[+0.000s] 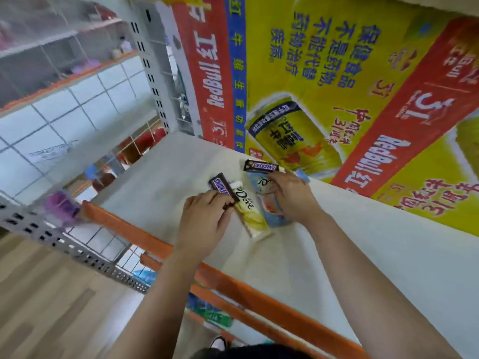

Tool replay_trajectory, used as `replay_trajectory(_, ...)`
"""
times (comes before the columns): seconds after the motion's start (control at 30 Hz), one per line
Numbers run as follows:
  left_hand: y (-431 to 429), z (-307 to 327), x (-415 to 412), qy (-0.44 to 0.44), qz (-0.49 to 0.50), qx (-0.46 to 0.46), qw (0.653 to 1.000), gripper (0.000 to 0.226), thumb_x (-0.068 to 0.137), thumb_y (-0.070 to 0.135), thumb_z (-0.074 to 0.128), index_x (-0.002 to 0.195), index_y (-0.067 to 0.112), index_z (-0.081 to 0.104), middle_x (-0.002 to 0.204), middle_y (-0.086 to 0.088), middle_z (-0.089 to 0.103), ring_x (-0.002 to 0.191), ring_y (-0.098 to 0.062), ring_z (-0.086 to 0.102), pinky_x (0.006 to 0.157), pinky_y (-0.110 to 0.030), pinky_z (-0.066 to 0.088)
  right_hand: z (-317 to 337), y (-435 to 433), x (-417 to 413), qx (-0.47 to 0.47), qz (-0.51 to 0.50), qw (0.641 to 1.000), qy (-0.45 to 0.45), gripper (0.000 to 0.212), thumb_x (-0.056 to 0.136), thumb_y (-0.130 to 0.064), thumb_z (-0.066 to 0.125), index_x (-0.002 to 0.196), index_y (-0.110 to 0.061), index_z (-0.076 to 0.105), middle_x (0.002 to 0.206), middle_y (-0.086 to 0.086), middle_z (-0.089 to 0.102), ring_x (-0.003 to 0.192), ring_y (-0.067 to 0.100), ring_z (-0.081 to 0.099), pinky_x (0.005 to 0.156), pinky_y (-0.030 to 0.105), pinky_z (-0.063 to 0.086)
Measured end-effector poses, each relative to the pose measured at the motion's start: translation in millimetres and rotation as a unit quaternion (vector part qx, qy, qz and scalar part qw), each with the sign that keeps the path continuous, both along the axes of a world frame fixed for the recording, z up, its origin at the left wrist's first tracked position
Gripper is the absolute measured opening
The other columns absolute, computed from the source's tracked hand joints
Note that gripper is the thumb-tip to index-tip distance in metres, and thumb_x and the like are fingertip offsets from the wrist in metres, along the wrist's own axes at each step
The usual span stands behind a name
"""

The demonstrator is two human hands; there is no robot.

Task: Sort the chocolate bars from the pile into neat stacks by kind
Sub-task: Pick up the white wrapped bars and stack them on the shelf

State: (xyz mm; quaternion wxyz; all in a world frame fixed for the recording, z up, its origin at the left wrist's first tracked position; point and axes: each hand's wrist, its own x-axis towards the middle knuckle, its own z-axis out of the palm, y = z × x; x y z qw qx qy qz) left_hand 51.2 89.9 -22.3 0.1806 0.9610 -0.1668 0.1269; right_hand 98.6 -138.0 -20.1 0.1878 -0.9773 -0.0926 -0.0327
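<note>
A yellow Dove (pixel 252 216) lies on the white shelf (pixel 337 242). Just left of it, the left hand (pixel 204 224) grips a Snickers (pixel 220 186) with curled fingers, the bar overlapping the Dove's far end. Just right lies a blue Dove (pixel 267 200) under the right hand (pixel 293 198), whose fingertips pinch a second Snickers (pixel 261 166) beyond it.

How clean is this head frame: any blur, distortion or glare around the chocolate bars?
Head view: wide-angle lens tilts and bends the orange shelf rail and poster; the left-side shelving is smeared by blur; lettering on the near Snickers bar, far Snickers bar and white Dove bar reads clearly; light is even, with no glare on the wrappers.
</note>
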Motion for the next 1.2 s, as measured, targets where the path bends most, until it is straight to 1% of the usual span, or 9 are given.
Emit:
replay_trajectory(0.17,8,-1,31,-0.013,-0.067,-0.011,0.998,0.029,0.089,0.037,0.041,0.101,0.021,0.062,0.098,0.003,0.063,0.088,-0.022,0.061,0.076,-0.037,0.043,5,3,-4,-0.088,-0.105,0.99,0.046,0.051,0.093,-0.025,0.048,0.142,-0.02,0.036,0.142,0.003,0.044,0.129,0.029,0.033,0.101,0.043,0.028)
replay_trajectory(0.33,-15,3,58,-0.023,-0.148,-0.004,0.989,0.025,0.088,0.031,0.046,0.101,0.021,0.064,0.098,0.003,0.064,0.091,-0.023,0.06,0.077,-0.037,0.044,1,-12,-30,-0.084,-0.221,0.97,0.051,0.051,0.088,-0.053,0.053,0.128,-0.021,0.052,0.13,0.005,0.049,0.121,0.031,0.039,0.096,0.043,0.032)
replay_trajectory(0.43,-36,8,69,0.017,-0.206,0.016,0.978,0.023,0.091,0.02,0.055,0.112,0.024,0.064,0.114,0.004,0.064,0.111,-0.022,0.054,0.088,-0.037,0.04,0,-22,-48,-0.023,-0.28,0.959,0.019,0.051,0.078,-0.047,0.069,0.116,-0.016,0.057,0.116,0.008,0.057,0.11,0.031,0.048,0.086,0.039,0.038)
replay_trajectory(0.53,-54,7,80,0.073,-0.257,0.083,0.96,0.051,0.09,0.005,0.052,0.134,0.03,0.048,0.142,0.012,0.045,0.136,-0.014,0.03,0.108,-0.034,0.027,7,-31,-66,0.044,-0.321,0.946,0.011,0.044,0.079,-0.034,0.073,0.111,-0.011,0.054,0.107,0.012,0.063,0.1,0.035,0.056,0.074,0.039,0.043)
replay_trajectory(0.67,-67,4,86,0.103,-0.286,0.106,0.947,0.072,0.084,-0.011,0.044,0.14,0.034,0.04,0.149,0.016,0.035,0.143,-0.013,0.014,0.114,-0.036,0.01,12,-42,-86,0.063,-0.332,0.941,-0.014,0.03,0.083,-0.024,0.069,0.106,-0.012,0.054,0.1,0.013,0.066,0.092,0.035,0.06,0.067,0.038,0.044)
replay_trajectory(0.77,-79,4,87,0.085,-0.292,0.124,0.945,0.049,0.09,0.012,0.055,0.133,0.033,0.047,0.136,0.006,0.045,0.134,-0.017,0.027,0.113,-0.039,0.011,12,-50,-99,0.09,-0.354,0.93,-0.037,0.029,0.08,-0.021,0.072,0.103,-0.012,0.058,0.095,0.012,0.067,0.088,0.034,0.06,0.066,0.037,0.042)
replay_trajectory(0.87,-94,9,82,0.075,-0.286,0.115,0.948,0.042,0.082,0.035,0.066,0.122,0.027,0.054,0.119,0.004,0.049,0.114,-0.019,0.046,0.097,-0.036,0.028,12,-58,-116,0.11,-0.377,0.918,-0.053,0.026,0.082,-0.018,0.069,0.107,-0.01,0.063,0.101,0.011,0.068,0.092,0.031,0.061,0.074,0.033,0.041)
replay_trajectory(1.0,-114,19,64,0.08,-0.297,0.03,0.951,0.017,0.084,0.031,0.065,0.097,0.021,0.062,0.099,0.003,0.051,0.086,-0.021,0.057,0.073,-0.039,0.045,15,-73,-148,0.115,-0.407,0.903,-0.075,0.023,0.084,-0.013,0.067,0.106,-0.005,0.067,0.103,0.013,0.069,0.093,0.031,0.06,0.072,0.024,0.035)
replay_trajectory(1.2,-162,27,18,0.04,-0.351,-0.027,0.935,0.009,0.086,0.029,0.061,0.089,0.021,0.063,0.087,0.002,0.062,0.083,-0.024,0.06,0.068,-0.037,0.045,19,-112,-213,0.096,-0.478,0.868,-0.095,0.016,0.084,-0.02,0.067,0.099,-0.016,0.069,0.089,0.008,0.07,0.08,0.03,0.061,0.062,0.031,0.039)
